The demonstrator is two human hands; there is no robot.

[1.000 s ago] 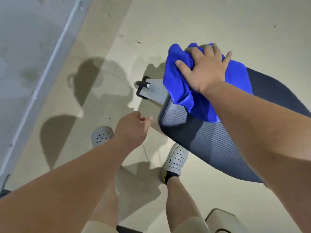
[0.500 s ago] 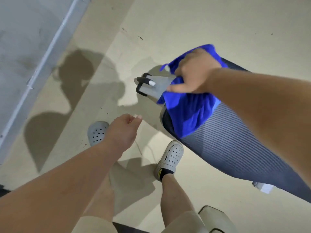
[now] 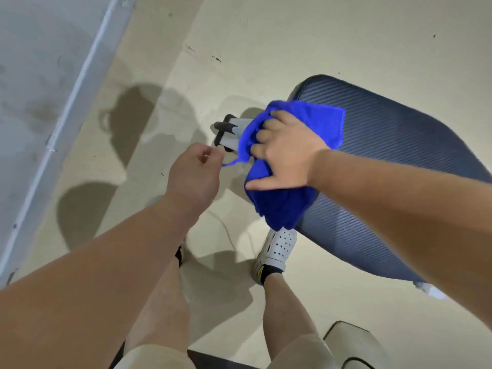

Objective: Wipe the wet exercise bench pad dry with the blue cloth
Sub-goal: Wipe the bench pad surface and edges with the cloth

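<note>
The right hand (image 3: 287, 158), grip curled, bunches the blue cloth (image 3: 314, 121) against the left end of the bench pad (image 3: 399, 155) to blot it; the left hand (image 3: 193, 174) seems to pinch its loop

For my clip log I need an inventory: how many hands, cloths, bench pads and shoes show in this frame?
hands: 2, the left hand and the right hand
blue cloth: 1
bench pad: 1
white shoe: 1 plainly seen; the other foot's is largely hidden by the left forearm
total: 5
</note>
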